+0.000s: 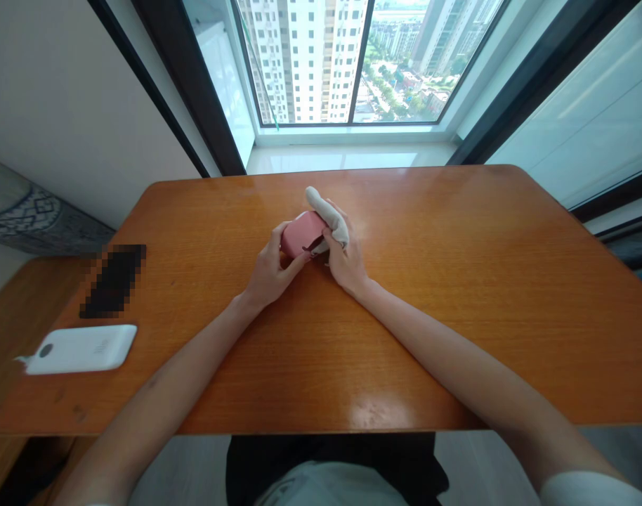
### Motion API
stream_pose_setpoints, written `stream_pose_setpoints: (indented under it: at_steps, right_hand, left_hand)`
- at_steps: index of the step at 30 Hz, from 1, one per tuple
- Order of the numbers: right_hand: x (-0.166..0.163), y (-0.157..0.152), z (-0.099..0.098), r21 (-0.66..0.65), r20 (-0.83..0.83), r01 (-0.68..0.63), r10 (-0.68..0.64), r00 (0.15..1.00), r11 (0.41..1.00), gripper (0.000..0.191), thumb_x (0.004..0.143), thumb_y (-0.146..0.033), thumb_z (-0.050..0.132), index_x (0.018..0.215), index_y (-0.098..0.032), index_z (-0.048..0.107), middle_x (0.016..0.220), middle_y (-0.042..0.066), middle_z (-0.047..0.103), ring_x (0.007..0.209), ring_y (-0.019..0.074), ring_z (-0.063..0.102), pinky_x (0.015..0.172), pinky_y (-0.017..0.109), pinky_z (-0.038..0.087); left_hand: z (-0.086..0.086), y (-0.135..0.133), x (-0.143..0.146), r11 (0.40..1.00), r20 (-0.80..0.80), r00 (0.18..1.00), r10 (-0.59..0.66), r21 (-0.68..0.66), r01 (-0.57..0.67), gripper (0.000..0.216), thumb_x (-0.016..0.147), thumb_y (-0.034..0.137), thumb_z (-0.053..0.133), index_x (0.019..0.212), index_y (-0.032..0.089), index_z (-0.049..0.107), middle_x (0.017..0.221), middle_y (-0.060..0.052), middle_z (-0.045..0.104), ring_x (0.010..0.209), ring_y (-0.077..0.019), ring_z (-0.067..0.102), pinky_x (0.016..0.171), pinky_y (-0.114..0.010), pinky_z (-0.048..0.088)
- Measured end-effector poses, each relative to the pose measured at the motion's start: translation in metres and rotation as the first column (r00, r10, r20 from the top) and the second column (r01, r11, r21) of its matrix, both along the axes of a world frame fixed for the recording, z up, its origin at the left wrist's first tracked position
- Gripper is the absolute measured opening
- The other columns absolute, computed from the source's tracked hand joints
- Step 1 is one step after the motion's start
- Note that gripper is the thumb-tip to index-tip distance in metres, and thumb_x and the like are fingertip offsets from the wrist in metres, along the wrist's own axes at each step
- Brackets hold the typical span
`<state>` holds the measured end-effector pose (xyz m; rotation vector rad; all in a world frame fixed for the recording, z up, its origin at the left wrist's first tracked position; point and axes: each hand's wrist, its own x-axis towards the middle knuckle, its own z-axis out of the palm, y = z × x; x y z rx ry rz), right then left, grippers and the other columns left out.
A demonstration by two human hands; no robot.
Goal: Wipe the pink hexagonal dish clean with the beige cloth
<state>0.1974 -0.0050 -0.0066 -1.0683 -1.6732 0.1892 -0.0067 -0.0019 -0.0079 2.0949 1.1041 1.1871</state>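
Over the middle of the table, my left hand (272, 270) is closed around a small pink case (303, 234) with rounded corners. The thumb presses near its lower edge, where a thin dark strip (315, 244) shows. My right hand (350, 258) grips an off-white, soft-looking, elongated piece (329, 214) that lies along the case's right side and sticks up past it. Whether this piece is joined to the case I cannot tell. The fingers of both hands partly hide the two things.
A brown wooden table (431, 316) spans the view. At its left lie a white device like a power bank (83, 349) with a cable end, and a pixelated black object (114, 281). Beyond the far edge is a window (352, 63). A patterned cushion (41, 211) sits at left.
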Motion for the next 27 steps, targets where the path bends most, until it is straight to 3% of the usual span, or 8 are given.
stream_pose_setpoints:
  at_steps: [6, 13, 16, 19, 21, 27]
  right_hand:
    - [-0.005, -0.021, 0.011, 0.085, 0.26, -0.054, 0.03, 0.965, 0.995, 0.058, 0.111, -0.038, 0.052, 0.168, -0.033, 0.051, 0.181, 0.008, 0.043, 0.172, 0.0343, 0.037, 0.139, 0.062, 0.035]
    - [-0.005, -0.004, 0.004, 0.043, 0.036, 0.043, -0.045, 0.998, 0.998, 0.067, 0.11, -0.048, 0.058, 0.171, -0.025, 0.041, 0.163, 0.017, 0.061, 0.153, 0.0295, 0.059, 0.129, 0.053, 0.052]
    - [-0.005, -0.012, 0.006, 0.084, 0.157, 0.003, -0.016, 0.987, 0.996, 0.06, 0.112, -0.04, 0.051, 0.171, -0.03, 0.043, 0.173, 0.012, 0.054, 0.164, 0.0305, 0.048, 0.136, 0.059, 0.044]
    - [-0.006, -0.025, 0.012, 0.122, 0.349, -0.093, 0.045, 0.936, 0.988, 0.063, 0.11, -0.037, 0.054, 0.172, -0.038, 0.043, 0.18, 0.003, 0.046, 0.173, 0.0336, 0.034, 0.143, 0.066, 0.028]
    - [-0.008, -0.029, 0.013, 0.128, 0.387, -0.097, 0.04, 0.921, 0.987, 0.064, 0.108, -0.036, 0.056, 0.171, -0.039, 0.045, 0.181, 0.001, 0.044, 0.175, 0.0344, 0.03, 0.144, 0.067, 0.024]
    - [-0.01, -0.008, 0.001, 0.053, 0.136, 0.128, -0.134, 0.982, 0.99, 0.056, 0.116, -0.037, 0.041, 0.171, -0.029, 0.045, 0.176, 0.011, 0.051, 0.167, 0.0295, 0.045, 0.137, 0.058, 0.043]
  left_hand:
    - [-0.004, 0.0, -0.003, 0.999, 0.008, 0.999, -0.045, 0.011, 0.045, 0.068, 0.104, 0.054, 0.07, 0.158, 0.021, 0.044, 0.14, -0.017, 0.071, 0.111, -0.0275, 0.074, 0.098, -0.046, 0.063]
    - [0.001, -0.003, 0.001, 1.0, -0.008, 1.0, 0.003, 0.017, -0.003, 0.067, 0.102, 0.057, 0.075, 0.155, 0.025, 0.049, 0.146, -0.015, 0.071, 0.123, -0.0282, 0.074, 0.107, -0.045, 0.06]
    - [-0.004, 0.0, -0.002, 1.0, 0.003, 1.0, -0.005, 0.028, 0.005, 0.063, 0.102, 0.056, 0.074, 0.152, 0.025, 0.05, 0.141, -0.014, 0.073, 0.115, -0.0265, 0.076, 0.101, -0.043, 0.062]
    - [-0.011, 0.003, -0.006, 0.998, 0.027, 0.998, -0.051, 0.035, 0.05, 0.051, 0.102, 0.054, 0.072, 0.139, 0.023, 0.054, 0.118, -0.01, 0.078, 0.092, -0.0226, 0.076, 0.08, -0.037, 0.063]
    - [-0.012, 0.004, -0.007, 0.997, 0.028, 0.998, -0.065, 0.031, 0.064, 0.047, 0.101, 0.052, 0.072, 0.134, 0.023, 0.055, 0.11, -0.008, 0.078, 0.085, -0.0212, 0.074, 0.075, -0.035, 0.062]
    - [-0.001, -0.001, -0.001, 1.0, -0.002, 1.0, -0.01, 0.012, 0.01, 0.066, 0.102, 0.055, 0.074, 0.155, 0.025, 0.049, 0.146, -0.015, 0.071, 0.124, -0.0278, 0.074, 0.108, -0.045, 0.06]
